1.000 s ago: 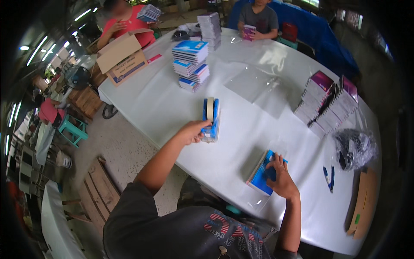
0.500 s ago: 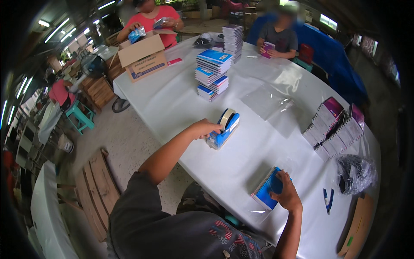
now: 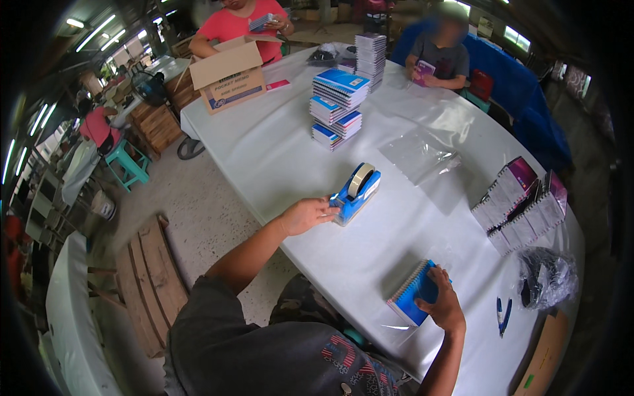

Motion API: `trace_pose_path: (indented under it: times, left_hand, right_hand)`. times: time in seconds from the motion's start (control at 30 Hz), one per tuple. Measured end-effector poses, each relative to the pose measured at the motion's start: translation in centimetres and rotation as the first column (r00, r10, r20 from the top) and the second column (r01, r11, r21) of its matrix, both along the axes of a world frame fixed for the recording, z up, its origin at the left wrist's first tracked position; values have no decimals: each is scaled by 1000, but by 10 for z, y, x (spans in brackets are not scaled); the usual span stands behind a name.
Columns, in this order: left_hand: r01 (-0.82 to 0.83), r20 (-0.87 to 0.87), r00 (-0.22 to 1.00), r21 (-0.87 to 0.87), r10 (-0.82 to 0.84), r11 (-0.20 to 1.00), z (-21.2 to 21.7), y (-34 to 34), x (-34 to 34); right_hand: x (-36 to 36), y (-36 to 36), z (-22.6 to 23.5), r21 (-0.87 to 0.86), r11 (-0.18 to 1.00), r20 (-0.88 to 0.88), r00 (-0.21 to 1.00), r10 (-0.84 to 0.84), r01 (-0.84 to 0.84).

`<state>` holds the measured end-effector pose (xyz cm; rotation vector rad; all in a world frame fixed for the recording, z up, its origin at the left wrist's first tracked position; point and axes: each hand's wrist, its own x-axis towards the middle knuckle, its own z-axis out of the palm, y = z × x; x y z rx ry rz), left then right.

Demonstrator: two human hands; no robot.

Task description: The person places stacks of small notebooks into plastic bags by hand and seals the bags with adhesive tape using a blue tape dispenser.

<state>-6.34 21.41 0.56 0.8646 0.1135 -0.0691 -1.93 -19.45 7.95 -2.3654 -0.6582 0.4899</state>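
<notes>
Spanning the blue spiral notebook [image 3: 416,293] near the white table's [image 3: 323,264] front edge, my right hand [image 3: 447,307] rests with thumb and fingers spread; I cannot tell how firmly they grip. My left hand [image 3: 309,216] touches the low front end of the blue tape dispenser [image 3: 352,207]; whether its fingers pinch anything is unclear. Caution: sideways pull could skid the dispenser; light pressure could let the notebook slide on the smooth surface.

Tube lights [image 3: 96,33] glow over a speckled grey floor [image 3: 191,178] with a wooden bench [image 3: 150,284] and teal stool [image 3: 129,160].
</notes>
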Motion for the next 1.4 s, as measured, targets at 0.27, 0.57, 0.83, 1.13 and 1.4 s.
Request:
trace_pose_path:
  times: [0.27, 0.57, 0.83, 1.13, 1.4]
  left_hand:
    - [46, -223, 966, 645, 131, 763, -6, -3, -20]
    - [-713, 599, 585, 701, 546, -4, 1, -16, 26]
    - [152, 260, 846, 719, -466, 678, 107, -214, 52]
    - [444, -503, 568, 854, -651, -273, 83, -244, 99]
    - [-67, -476, 750, 635, -459, -769, 109, -246, 86]
  right_hand:
    - [2, -3, -6, 78, 997, 6, 1000, -21, 20]
    - [8, -15, -11, 84, 996, 207, 978, 1, -18]
    - [5, -11, -14, 201, 975, 62, 992, -109, 95]
    - [3, -9, -17, 203, 967, 38, 986, -164, 153]
    - [2, -9, -17, 181, 971, 23, 987, -162, 155]
